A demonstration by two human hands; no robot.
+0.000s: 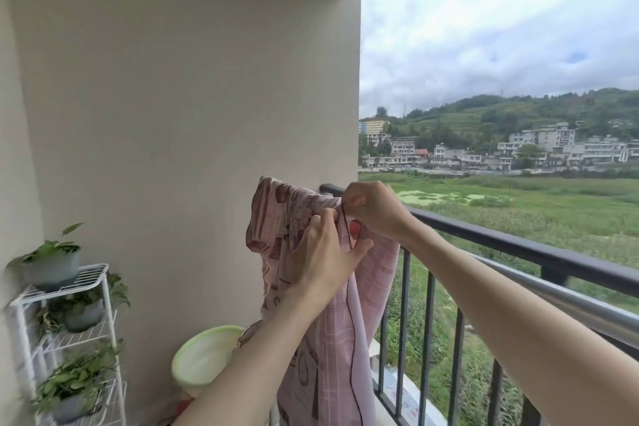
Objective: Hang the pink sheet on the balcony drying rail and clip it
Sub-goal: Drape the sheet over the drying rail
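Observation:
The pink patterned sheet (332, 349) hangs draped over the far end of the drying rail (567, 304), close to the wall, and falls down in front of the balcony bars. My left hand (325, 256) holds the sheet's dark-trimmed edge just below the rail. My right hand (373, 211) pinches the same edge at the top, on the rail. A small red thing (355, 229) shows between the two hands; whether it is a clip is unclear.
A black balcony railing (539, 252) runs from the wall toward the right. A pale green basin (204, 356) sits on the floor below the sheet. A white wire shelf (62, 332) with potted plants stands at the left. A beige wall is behind.

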